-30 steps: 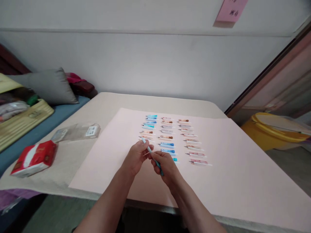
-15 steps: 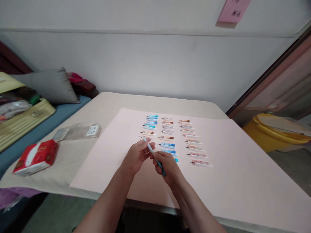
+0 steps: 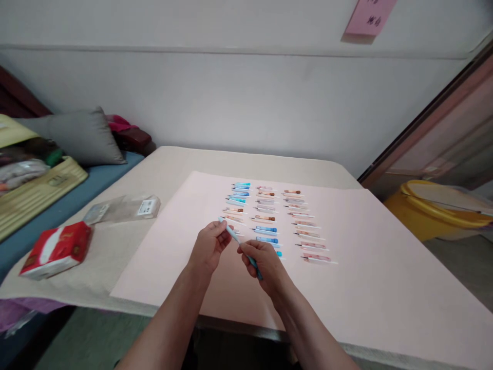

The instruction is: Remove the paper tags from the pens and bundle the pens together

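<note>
My left hand [image 3: 210,246] pinches the pale blue cap [image 3: 231,232] of a pen between thumb and fingers. Below it and to the right, my right hand [image 3: 264,257] is closed around the teal barrel of the pen [image 3: 253,262]. The pen slants from upper left to lower right above the pink sheet, and a narrow part shows between cap and barrel. Beyond my hands lie three columns of pens with their caps beside them, among them a blue pen [image 3: 266,240], a brown pen [image 3: 265,218] and a pink pen [image 3: 316,257]. My hands hide some of the nearer pens.
The pink sheet [image 3: 165,267] covers much of the cloth-topped table [image 3: 131,177]. On the left lie a clear plastic package [image 3: 123,209] and a red tissue pack [image 3: 57,249]. A grey cushion [image 3: 82,136] is farther left; a yellow bin [image 3: 435,216] stands right of the table.
My left hand has moved a little left with the cap, and the pen's visible length between my hands has grown. My right hand has hardly moved.
</note>
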Action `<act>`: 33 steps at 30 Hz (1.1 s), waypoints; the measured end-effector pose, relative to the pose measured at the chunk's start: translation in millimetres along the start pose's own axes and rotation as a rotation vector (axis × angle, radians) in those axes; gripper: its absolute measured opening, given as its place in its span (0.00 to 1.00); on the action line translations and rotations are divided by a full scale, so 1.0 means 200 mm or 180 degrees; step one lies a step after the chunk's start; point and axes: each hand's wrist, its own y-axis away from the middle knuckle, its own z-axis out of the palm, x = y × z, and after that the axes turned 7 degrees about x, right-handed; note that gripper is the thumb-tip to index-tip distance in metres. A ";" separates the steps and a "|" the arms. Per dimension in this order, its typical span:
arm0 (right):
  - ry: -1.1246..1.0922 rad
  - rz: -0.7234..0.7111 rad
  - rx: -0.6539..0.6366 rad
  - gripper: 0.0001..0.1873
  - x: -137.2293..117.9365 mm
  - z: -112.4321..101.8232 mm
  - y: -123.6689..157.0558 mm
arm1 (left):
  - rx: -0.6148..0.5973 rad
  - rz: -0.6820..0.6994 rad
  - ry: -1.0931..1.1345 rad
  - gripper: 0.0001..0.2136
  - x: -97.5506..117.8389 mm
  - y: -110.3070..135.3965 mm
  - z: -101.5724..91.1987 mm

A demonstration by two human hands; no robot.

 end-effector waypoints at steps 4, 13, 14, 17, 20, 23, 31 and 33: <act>0.0016 0.0062 -0.0060 0.09 0.00 -0.01 0.00 | 0.0406 0.0070 0.0200 0.06 0.01 -0.03 -0.03; -0.0068 0.0043 -0.0047 0.11 0.00 -0.03 0.00 | 0.0943 -0.0343 0.0681 0.02 0.03 -0.09 -0.07; -0.0087 0.0023 -0.0019 0.11 0.00 -0.03 0.00 | 0.0933 -0.0398 0.0697 0.02 0.03 -0.09 -0.07; -0.0127 -0.0112 0.0051 0.12 0.00 -0.04 -0.01 | 0.0835 -0.0401 0.0661 0.02 0.02 -0.07 -0.06; -0.0006 -0.0260 0.0095 0.13 0.01 -0.03 -0.01 | 0.0609 -0.0234 0.0532 0.03 0.01 -0.05 -0.05; 0.0228 -0.0480 0.0257 0.13 0.01 -0.02 -0.01 | 0.0460 -0.0196 0.0431 0.03 -0.01 -0.04 -0.04; 0.0339 -0.0924 0.0840 0.14 -0.06 -0.06 0.01 | 0.1020 -0.0373 0.0740 0.02 0.02 -0.09 -0.08; 0.0249 -0.0947 0.0820 0.14 -0.07 -0.09 0.01 | 0.1112 -0.0354 0.0786 0.02 0.03 -0.10 -0.09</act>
